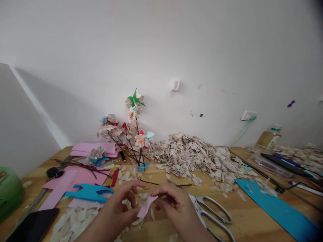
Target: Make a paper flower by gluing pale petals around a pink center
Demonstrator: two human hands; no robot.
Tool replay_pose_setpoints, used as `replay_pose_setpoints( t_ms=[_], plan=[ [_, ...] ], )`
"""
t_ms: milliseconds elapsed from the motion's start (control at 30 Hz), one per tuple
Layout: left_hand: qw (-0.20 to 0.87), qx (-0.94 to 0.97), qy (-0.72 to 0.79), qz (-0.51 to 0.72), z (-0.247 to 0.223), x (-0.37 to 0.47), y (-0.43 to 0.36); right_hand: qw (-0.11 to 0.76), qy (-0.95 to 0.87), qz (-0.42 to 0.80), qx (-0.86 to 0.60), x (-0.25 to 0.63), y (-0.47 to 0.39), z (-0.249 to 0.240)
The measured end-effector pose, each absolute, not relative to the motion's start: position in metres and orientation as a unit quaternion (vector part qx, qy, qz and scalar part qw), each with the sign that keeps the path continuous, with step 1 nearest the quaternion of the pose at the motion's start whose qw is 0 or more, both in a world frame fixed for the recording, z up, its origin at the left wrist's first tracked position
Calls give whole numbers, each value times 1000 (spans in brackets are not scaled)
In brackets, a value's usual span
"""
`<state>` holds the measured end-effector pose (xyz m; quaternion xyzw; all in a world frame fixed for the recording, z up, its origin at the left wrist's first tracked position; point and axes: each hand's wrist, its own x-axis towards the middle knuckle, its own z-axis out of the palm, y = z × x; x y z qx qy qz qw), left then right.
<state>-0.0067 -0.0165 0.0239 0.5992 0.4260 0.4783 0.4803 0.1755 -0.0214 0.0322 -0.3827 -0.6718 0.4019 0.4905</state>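
Note:
A small pink paper strip (145, 208) is pinched at its upper end between the thumb and fingers of my right hand (174, 205). My left hand (122, 203) is curved beside it, fingers apart, with the thumb tip close to the strip's lower end; I cannot tell whether it touches. Pale dried petals (152, 215) lie on the wooden table beneath the hands. Just right of my right hand lie metal scissors (214, 215). Blue cut paper (85, 193) lies left of my left hand, with a heap of pale petals (75, 220) in front.
Handmade flowers on twigs (140, 140) stand near the wall, beside a large petal pile (191, 154). Pink sheets (75, 174) and a dark phone (35, 225) lie left. A blue sheet (277, 210), cables and a bottle (270, 137) are right.

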Motion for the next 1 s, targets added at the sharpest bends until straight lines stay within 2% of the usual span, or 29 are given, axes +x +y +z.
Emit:
replay_pose_setpoints(
  t_ms=[100, 167, 233, 367, 467, 667, 800, 1000],
  plan=[
    [377, 616, 438, 535, 28, -4, -18, 511, -687, 333, -395, 179, -21, 34],
    [383, 615, 435, 535, 30, -2, -20, 518, -687, 319, -397, 179, -21, 32],
    [436, 599, 430, 516, 29, 2, -22, 514, -697, 311, -391, 178, -21, 30],
    [626, 489, 388, 468, 21, 17, -31, 513, -704, 295, -393, 177, -22, 29],
    [666, 448, 342, 489, 22, 24, -35, 526, -691, 303, -392, 177, -23, 34],
    [611, 464, 362, 530, 31, 15, -26, 502, -697, 358, -367, 177, -22, 39],
    [565, 507, 379, 529, 29, 7, -22, 528, -657, 400, -360, 176, -21, 34],
    [451, 618, 407, 499, 35, -1, -22, 528, -628, 465, -333, 174, -22, 32]
  ],
)
